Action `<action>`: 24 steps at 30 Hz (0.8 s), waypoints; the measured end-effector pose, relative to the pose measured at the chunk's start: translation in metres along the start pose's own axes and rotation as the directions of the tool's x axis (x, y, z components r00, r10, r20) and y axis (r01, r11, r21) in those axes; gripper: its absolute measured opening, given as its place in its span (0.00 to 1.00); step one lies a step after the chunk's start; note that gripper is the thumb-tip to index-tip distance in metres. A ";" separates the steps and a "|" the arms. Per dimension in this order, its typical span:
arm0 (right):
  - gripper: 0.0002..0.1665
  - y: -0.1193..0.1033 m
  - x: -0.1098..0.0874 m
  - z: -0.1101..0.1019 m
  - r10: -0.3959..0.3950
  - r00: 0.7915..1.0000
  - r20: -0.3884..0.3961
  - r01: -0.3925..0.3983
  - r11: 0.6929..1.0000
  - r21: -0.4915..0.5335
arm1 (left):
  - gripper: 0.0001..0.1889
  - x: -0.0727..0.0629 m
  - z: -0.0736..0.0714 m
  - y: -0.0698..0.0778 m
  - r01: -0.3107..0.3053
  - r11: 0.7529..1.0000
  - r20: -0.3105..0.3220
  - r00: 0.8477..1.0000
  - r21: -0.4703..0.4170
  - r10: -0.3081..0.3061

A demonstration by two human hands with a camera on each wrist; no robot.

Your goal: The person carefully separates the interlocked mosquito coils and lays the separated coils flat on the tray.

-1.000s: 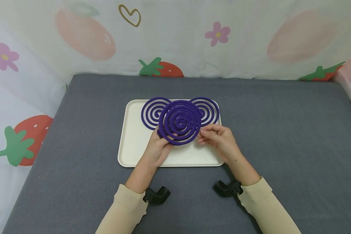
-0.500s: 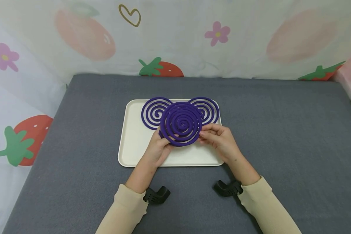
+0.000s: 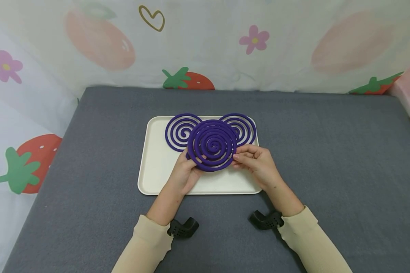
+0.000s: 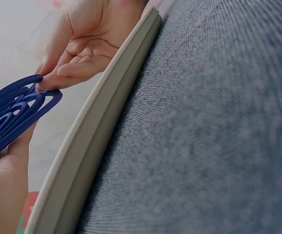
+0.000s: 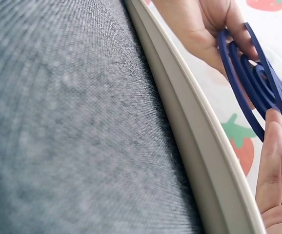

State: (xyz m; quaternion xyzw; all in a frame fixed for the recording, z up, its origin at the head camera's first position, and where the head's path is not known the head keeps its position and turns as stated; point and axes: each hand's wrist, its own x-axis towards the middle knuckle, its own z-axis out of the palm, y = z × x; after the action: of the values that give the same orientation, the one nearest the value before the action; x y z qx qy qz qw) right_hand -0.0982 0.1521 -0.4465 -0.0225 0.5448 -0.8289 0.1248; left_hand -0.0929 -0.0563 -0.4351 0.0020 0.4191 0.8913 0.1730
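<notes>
A purple mosquito coil (image 3: 214, 147) is held up over the cream tray (image 3: 164, 178), tilted towards the head camera. My left hand (image 3: 184, 174) grips its lower left part, with the thumb across the loops and the other fingers mostly hidden behind. At the right edge, my right hand (image 3: 254, 163) pinches the outer ring between thumb and fingers. The left wrist view shows this pinch on the coil (image 4: 16, 129). Seen edge-on in the right wrist view, the coil (image 5: 272, 80) has two layers standing apart. Both hands are above the tray.
Behind the held coil, two more coils, a left one (image 3: 185, 132) and a right one (image 3: 254, 131), lie at the tray's back edge, partly covered by it. Grey cloth (image 3: 328, 151) covers the table. A patterned curtain (image 3: 205, 45) hangs behind.
The held coil has shifted slightly right and down, closer to my right hand. The right fingertips now pinch its edge. Both arms stay nearly still.
</notes>
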 end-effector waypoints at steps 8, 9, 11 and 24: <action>0.16 0.002 0.000 -0.002 -0.033 0.999 0.008 0.033 0.999 -0.034 | 0.19 -0.001 0.002 0.001 0.004 0.999 0.005 1.000 -0.034 -0.004; 0.16 0.002 0.000 -0.002 -0.037 0.999 0.009 0.037 0.999 -0.037 | 0.19 -0.001 0.001 0.001 0.005 0.999 0.006 1.000 -0.040 -0.005; 0.15 0.001 -0.001 -0.001 -0.044 0.999 0.007 0.044 0.998 -0.037 | 0.19 0.000 0.001 0.001 0.006 0.999 0.006 1.000 -0.051 -0.006; 0.12 -0.003 0.000 -0.003 -0.086 0.996 -0.017 0.086 0.995 0.059 | 0.25 0.002 -0.004 -0.003 0.069 0.965 0.003 0.997 0.254 -0.072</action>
State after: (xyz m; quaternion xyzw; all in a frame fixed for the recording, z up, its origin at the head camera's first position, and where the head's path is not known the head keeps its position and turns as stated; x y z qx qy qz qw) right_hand -0.0988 0.1555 -0.4451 -0.0361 0.5193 -0.8495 0.0856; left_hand -0.0948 -0.0566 -0.4405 0.0148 0.5282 0.8237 0.2056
